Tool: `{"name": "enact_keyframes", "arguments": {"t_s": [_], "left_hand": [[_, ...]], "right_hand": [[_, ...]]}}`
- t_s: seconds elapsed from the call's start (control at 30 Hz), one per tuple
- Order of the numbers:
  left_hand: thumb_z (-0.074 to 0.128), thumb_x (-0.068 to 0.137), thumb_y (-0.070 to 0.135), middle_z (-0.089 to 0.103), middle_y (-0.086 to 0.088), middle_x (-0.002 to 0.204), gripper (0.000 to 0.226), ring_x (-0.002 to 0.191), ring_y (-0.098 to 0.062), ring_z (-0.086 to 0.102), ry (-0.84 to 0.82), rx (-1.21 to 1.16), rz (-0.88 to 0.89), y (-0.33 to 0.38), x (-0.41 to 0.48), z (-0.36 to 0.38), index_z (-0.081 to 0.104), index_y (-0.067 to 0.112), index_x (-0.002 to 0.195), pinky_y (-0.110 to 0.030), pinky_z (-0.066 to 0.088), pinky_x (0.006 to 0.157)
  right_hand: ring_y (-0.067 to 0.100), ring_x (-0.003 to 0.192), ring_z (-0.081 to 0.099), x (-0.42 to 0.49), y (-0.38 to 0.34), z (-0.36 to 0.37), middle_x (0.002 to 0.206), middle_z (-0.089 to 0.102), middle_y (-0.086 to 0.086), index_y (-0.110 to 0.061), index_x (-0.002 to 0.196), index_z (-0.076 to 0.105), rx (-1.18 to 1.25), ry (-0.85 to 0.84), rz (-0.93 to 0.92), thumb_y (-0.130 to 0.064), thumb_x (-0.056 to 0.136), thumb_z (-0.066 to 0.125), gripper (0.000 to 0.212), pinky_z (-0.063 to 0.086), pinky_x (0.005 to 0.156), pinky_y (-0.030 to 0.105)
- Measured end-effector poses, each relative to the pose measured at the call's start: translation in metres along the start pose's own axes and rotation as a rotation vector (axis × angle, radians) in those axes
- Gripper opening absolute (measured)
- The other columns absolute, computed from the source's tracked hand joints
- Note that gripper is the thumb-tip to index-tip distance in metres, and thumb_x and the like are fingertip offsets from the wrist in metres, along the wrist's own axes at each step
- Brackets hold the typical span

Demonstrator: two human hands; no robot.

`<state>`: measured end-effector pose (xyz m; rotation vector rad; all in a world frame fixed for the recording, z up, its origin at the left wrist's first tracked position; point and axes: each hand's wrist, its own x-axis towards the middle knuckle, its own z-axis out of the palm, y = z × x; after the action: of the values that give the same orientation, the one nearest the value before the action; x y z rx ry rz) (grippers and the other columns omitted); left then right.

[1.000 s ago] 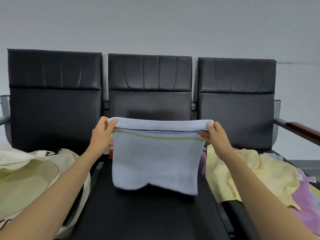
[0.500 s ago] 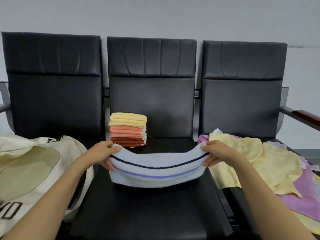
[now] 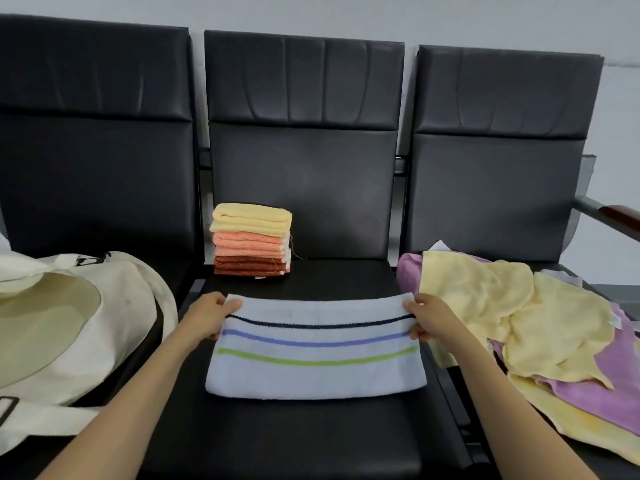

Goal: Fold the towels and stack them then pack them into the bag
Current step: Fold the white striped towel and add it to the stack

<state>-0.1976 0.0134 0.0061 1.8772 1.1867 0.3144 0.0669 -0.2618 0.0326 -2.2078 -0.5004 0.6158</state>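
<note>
The striped towel is gripped at its far corners by the left hand and right hand. Beyond the left hand a stack is seen; outside it, the bag.

Soft even light. Dull sheen on seat backs beyond left hand and right hand; thin shadow under towel between them. Frame edges bow; detail soft.

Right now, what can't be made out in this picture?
Head view only:
1. Cream canvas bag: cut off by the left edge.
2. Pale blue striped towel: its layers hidden beneath the top one.
3. Purple towel: mostly buried under crumpled yellow towels.
</note>
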Motion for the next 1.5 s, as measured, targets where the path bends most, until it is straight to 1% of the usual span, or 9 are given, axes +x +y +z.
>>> {"name": "enact_keyframes", "arguments": {"t_s": [0.27, 0.53, 0.77, 0.93, 1.07, 1.2, 1.27, 1.4, 1.5], "left_hand": [[0.058, 0.094, 0.032, 0.052, -0.009, 0.067, 0.038, 0.058, -0.022, 0.049, 0.144, -0.029, 0.033, 0.001, 0.037, 0.021, 0.041, 0.011, 0.068, -0.034, 0.037, 0.06], [0.067, 0.087, 0.037, 0.062, -0.005, 0.079, 0.028, 0.07, -0.02, 0.059, 0.096, 0.076, -0.003, -0.014, 0.049, 0.033, 0.058, 0.01, 0.082, -0.031, 0.044, 0.063], [0.068, 0.086, 0.037, 0.064, -0.003, 0.087, 0.028, 0.082, -0.018, 0.06, 0.098, 0.257, 0.003, -0.025, 0.047, 0.032, 0.064, 0.011, 0.096, -0.033, 0.048, 0.072], [0.08, 0.076, 0.023, 0.058, -0.003, 0.096, 0.022, 0.089, -0.019, 0.057, 0.025, 0.153, 0.209, -0.018, 0.036, 0.029, 0.063, 0.019, 0.088, -0.025, 0.04, 0.07], [0.076, 0.078, 0.038, 0.061, 0.002, 0.089, 0.023, 0.085, -0.014, 0.057, -0.131, 0.227, 0.296, -0.014, 0.023, 0.037, 0.066, 0.018, 0.079, -0.024, 0.041, 0.071], [0.049, 0.098, 0.023, 0.065, 0.001, 0.094, 0.02, 0.089, -0.015, 0.058, -0.068, 0.195, 0.22, -0.011, 0.027, 0.042, 0.064, 0.019, 0.085, -0.028, 0.043, 0.077], [0.057, 0.093, 0.01, 0.061, -0.003, 0.11, 0.011, 0.094, -0.014, 0.056, -0.017, 0.297, 0.191, -0.013, 0.031, 0.044, 0.06, 0.019, 0.097, -0.027, 0.045, 0.083], [0.071, 0.084, 0.026, 0.05, -0.007, 0.112, 0.037, 0.095, -0.021, 0.055, 0.052, 0.432, 0.038, -0.012, 0.03, 0.047, 0.049, 0.012, 0.111, -0.028, 0.042, 0.073], [0.067, 0.087, 0.034, 0.056, -0.002, 0.087, 0.026, 0.078, -0.016, 0.055, 0.017, 0.459, -0.019, -0.012, 0.03, 0.044, 0.053, 0.013, 0.091, -0.025, 0.036, 0.058]], "right_hand": [[0.019, 0.045, 0.048, 0.044, 0.002, 0.03, 0.057, 0.05, 0.007, -0.015, 0.074, 0.042, -0.142, 0.105, -0.046, -0.022, 0.099, 0.039, 0.026, 0.037, 0.053, 0.028], [0.026, 0.063, 0.059, 0.06, 0.019, 0.046, 0.067, 0.056, 0.006, -0.013, 0.076, 0.044, -0.25, 0.114, -0.001, -0.023, 0.099, 0.035, 0.026, 0.041, 0.062, 0.031], [0.018, 0.047, 0.057, 0.059, 0.025, 0.046, 0.06, 0.058, 0.003, -0.014, 0.073, 0.043, -0.298, 0.132, 0.003, -0.022, 0.093, 0.048, 0.022, 0.049, 0.056, 0.03], [0.024, 0.068, 0.062, 0.058, 0.024, 0.05, 0.08, 0.062, 0.004, -0.016, 0.092, 0.045, -0.391, 0.107, -0.002, -0.038, 0.09, 0.056, 0.025, 0.052, 0.066, 0.033], [0.024, 0.078, 0.057, 0.058, 0.024, 0.052, 0.089, 0.058, 0.004, -0.018, 0.1, 0.039, -0.494, 0.079, -0.013, -0.046, 0.088, 0.058, 0.036, 0.048, 0.071, 0.031], [0.025, 0.077, 0.059, 0.055, 0.027, 0.051, 0.087, 0.059, 0.005, -0.017, 0.099, 0.041, -0.471, 0.071, -0.015, -0.043, 0.089, 0.057, 0.032, 0.052, 0.074, 0.035], [0.025, 0.077, 0.059, 0.054, 0.028, 0.051, 0.088, 0.059, 0.005, -0.017, 0.099, 0.041, -0.47, 0.062, -0.013, -0.043, 0.089, 0.057, 0.032, 0.053, 0.077, 0.036], [0.024, 0.078, 0.058, 0.054, 0.027, 0.05, 0.09, 0.058, 0.005, -0.014, 0.109, 0.045, -0.497, 0.059, 0.001, -0.043, 0.09, 0.056, 0.036, 0.052, 0.077, 0.035], [0.03, 0.096, 0.059, 0.05, 0.024, 0.053, 0.107, 0.057, 0.01, -0.009, 0.118, 0.04, -0.504, 0.105, 0.0, -0.037, 0.089, 0.061, 0.045, 0.045, 0.074, 0.034]]}}
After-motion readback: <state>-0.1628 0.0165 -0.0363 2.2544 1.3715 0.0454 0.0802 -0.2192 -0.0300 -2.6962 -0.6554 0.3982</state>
